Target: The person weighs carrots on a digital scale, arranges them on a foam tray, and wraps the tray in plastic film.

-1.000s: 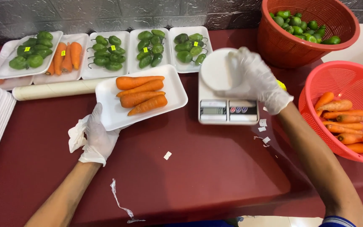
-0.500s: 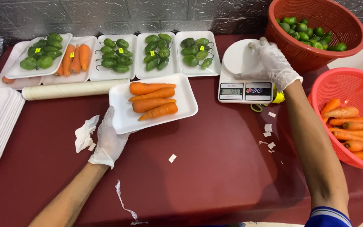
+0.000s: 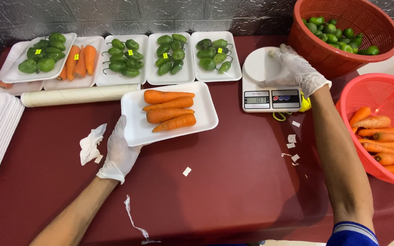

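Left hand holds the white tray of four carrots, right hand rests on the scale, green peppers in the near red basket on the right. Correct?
Not quite. The head view shows the near red basket holds carrots; the green ones sit in the far red basket. The rest stands: the left hand holds the white tray of four carrots, and the right hand rests on the scale.

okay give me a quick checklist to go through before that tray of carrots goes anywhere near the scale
1. Left hand grips the foam tray edge: ok.
2. Four carrots lie flat inside the tray, none overhanging: ok.
3. Scale platform free: not ok, the right hand rests on it.
4. Scale display switched on: ok; whether it is zeroed, cannot tell.
5. Path between tray and scale free of objects: ok, bare red table.
6. Both hands gloved: ok.
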